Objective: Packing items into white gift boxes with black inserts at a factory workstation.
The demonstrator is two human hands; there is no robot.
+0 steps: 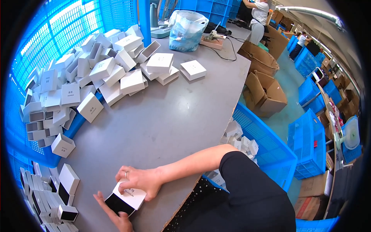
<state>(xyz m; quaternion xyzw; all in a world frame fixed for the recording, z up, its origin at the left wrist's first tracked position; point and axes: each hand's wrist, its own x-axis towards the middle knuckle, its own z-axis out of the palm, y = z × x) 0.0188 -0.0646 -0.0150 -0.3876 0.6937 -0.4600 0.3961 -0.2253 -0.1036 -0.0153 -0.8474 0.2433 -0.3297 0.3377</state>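
Near the front edge of the table, my right hand [141, 181], with a ring on one finger, grips a small white box sleeve [133, 200] from above. Out of the sleeve's near left end shows a black-faced inner tray [118, 205], partly inside it. My left hand [116, 217] holds that tray between thumb and fingers, its wrist cut off by the picture's lower edge. To the left stand stacked white boxes with black faces [63, 193]. Farther up on the left, a big heap of white sleeves [102, 69] spills from a blue crate onto the table.
A single white box [193, 70] lies on the grey table [174, 112]. Behind it are a plastic bag [187, 33] and a glue gun [216, 35] with a cord. A blue crate [266, 147] with white boxes stands at the right, near cardboard cartons [266, 92]. Other people work far off.
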